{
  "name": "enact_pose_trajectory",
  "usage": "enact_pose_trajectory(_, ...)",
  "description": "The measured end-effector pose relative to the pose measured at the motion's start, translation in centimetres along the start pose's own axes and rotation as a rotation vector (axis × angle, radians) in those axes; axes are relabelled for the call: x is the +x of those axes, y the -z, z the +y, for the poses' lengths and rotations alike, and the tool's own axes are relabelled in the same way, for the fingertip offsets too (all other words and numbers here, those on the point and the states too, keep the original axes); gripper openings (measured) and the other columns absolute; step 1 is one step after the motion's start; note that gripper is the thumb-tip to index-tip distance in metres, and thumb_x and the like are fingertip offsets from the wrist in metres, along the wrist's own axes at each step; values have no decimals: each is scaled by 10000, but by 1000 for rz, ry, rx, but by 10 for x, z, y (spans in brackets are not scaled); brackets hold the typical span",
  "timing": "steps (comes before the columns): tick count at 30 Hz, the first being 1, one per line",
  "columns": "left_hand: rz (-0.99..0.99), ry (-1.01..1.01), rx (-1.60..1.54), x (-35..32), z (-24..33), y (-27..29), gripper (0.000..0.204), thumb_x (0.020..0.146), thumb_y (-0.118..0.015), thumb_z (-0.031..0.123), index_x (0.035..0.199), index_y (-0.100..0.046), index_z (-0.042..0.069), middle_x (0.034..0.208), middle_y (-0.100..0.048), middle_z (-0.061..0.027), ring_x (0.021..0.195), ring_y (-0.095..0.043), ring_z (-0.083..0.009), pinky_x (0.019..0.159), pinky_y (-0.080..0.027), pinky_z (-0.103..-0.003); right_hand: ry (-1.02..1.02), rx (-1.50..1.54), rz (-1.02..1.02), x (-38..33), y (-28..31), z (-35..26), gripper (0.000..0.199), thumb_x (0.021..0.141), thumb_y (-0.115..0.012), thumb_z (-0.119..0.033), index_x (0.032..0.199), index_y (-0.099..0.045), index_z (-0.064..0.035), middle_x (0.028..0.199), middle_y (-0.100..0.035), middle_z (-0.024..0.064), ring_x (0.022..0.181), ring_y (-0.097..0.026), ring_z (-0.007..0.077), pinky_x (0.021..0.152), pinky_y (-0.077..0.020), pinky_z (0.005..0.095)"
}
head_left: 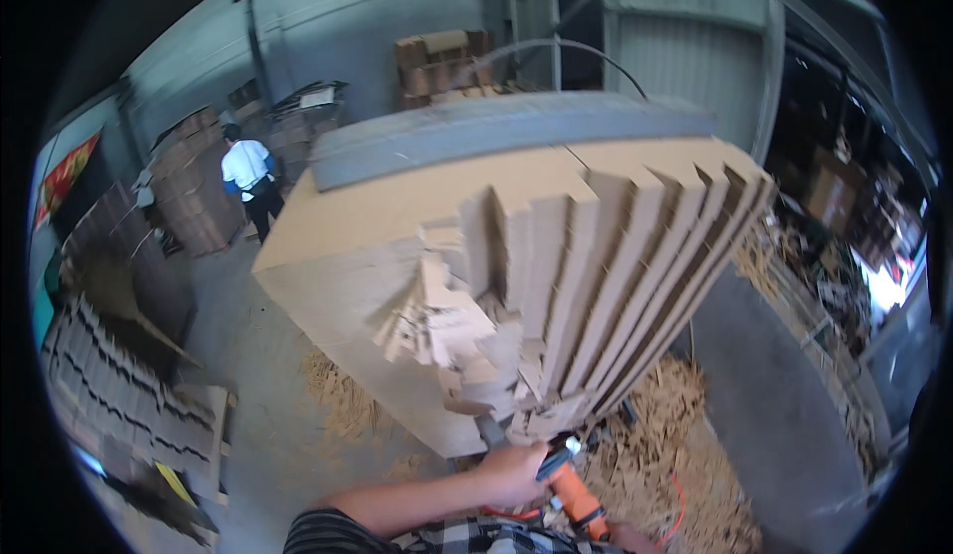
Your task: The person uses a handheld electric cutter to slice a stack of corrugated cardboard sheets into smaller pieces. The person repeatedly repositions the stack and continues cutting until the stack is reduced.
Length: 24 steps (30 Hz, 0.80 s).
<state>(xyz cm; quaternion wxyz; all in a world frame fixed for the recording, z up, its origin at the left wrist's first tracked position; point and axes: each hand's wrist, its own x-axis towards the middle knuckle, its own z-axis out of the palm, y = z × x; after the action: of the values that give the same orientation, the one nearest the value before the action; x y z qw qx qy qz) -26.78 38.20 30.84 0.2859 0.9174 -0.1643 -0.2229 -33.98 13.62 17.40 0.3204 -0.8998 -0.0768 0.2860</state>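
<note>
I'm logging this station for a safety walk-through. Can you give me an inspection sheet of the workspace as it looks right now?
Surface: grey concrete floor.
Job's things: tall stack of die-cut cardboard sheets with notched edges; orange-handled power tool at its lower edge; loose cut pieces breaking off.
Clutter: cardboard trimmings heaped on the floor below the stack.
Grippers: left hand gripping the tool's front; right hand barely visible at the tool's rear, its grip unclear.
Cables: thin orange cord looping from the tool.
Surroundings: another person standing by cardboard stacks; corrugated metal walls.
</note>
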Motion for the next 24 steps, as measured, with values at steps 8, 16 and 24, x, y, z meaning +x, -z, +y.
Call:
enact_pose_trajectory(8, 89, 262, -162, -38, -63, -17, 455, 655, -721, 279, 984, -554, 13, 882, -637, -199, 807, -631, -339, 714, -494, -422, 155, 67, -162, 71, 9, -101, 452, 686, -716, -283, 976, -553, 23, 776, -620, 116, 740, -615, 266, 681, -476, 336)
enact_pose_trajectory(16, 232, 546, -627, -104, -88, -21, 498, 637, -735, 261, 1026, -550, 12, 786, -637, -143, 659, -637, -230, 610, -511, -343, 328, 137, -483, 84, -10, -149, 455, 696, -710, -281, 1000, -545, 15, 773, -611, 78, 743, -607, 236, 692, -472, 315)
enact_pose_trajectory(24, 517, 626, -641, -130, -153, -81, 533, 645, -696, 202, 1151, -549, 121, 982, -634, -149, 937, -610, -307, 829, -474, -362, 283, 180, -471, 127, 0, -78, 540, 676, -746, -179, 1129, -504, -9, 951, -585, 58, 882, -559, 170, 779, -460, 294)
